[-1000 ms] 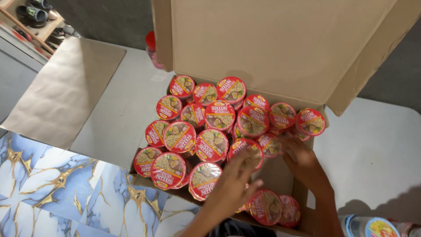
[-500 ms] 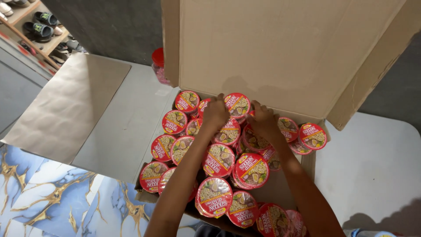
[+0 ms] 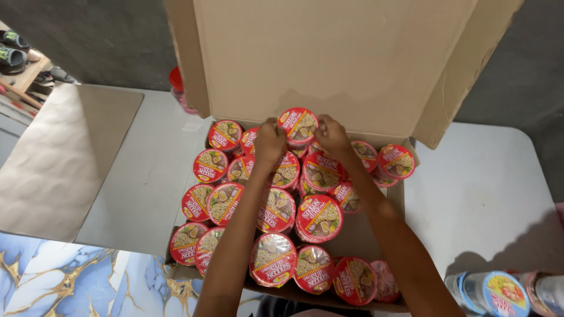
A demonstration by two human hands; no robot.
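Both hands reached to the far side of an open cardboard box (image 3: 352, 64) packed with red-lidded noodle cups. The left hand (image 3: 269, 141) and right hand (image 3: 333, 136) gripped one cup (image 3: 298, 125) from either side, seemingly raised slightly above its neighbours. The box sat on a white table (image 3: 499, 194), with bottles (image 3: 499, 293) at the near right corner.

Both arms stretched fwd, left hand (image 3: 269, 141) & right hand (image 3: 332, 136) close together, fingers curled.
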